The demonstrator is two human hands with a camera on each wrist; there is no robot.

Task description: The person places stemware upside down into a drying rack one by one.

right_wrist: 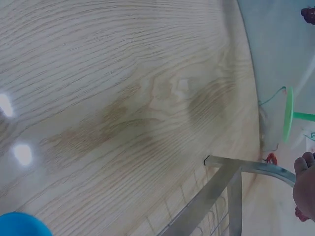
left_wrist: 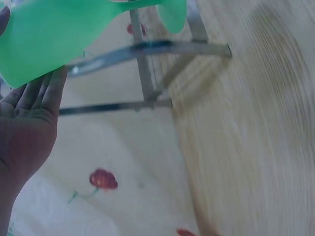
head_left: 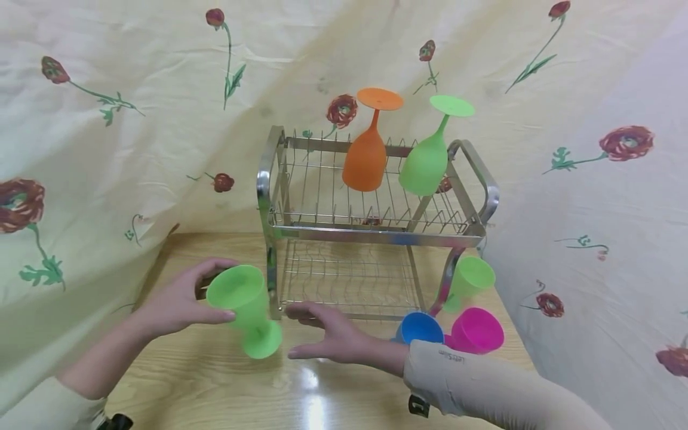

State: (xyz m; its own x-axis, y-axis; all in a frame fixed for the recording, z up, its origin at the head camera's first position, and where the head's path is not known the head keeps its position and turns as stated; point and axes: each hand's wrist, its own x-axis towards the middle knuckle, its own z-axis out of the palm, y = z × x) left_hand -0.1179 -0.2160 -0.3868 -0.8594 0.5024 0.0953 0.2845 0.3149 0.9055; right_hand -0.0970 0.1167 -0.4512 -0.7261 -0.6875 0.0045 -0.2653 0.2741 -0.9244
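Note:
My left hand (head_left: 185, 298) grips a green plastic goblet (head_left: 249, 316) by its bowl, thumb on the near side and fingers round the far side. The goblet is tilted, mouth up, foot towards the lower right. In the left wrist view the goblet (left_wrist: 54, 39) lies across the top left, above the palm (left_wrist: 27, 132). My right hand (head_left: 335, 334) reaches towards it from the right, thumb and fingers spread, holding nothing. At the right wrist view's edge, part of that hand (right_wrist: 306, 184) shows below the goblet's green foot (right_wrist: 289, 115).
A two-tier metal dish rack (head_left: 371, 236) stands behind the hands. On its upper tier an orange goblet (head_left: 365, 158) and a green goblet (head_left: 427, 161) stand upside down. Right of the rack are another green goblet (head_left: 473, 275), a blue one (head_left: 421, 327) and a pink one (head_left: 478, 330).

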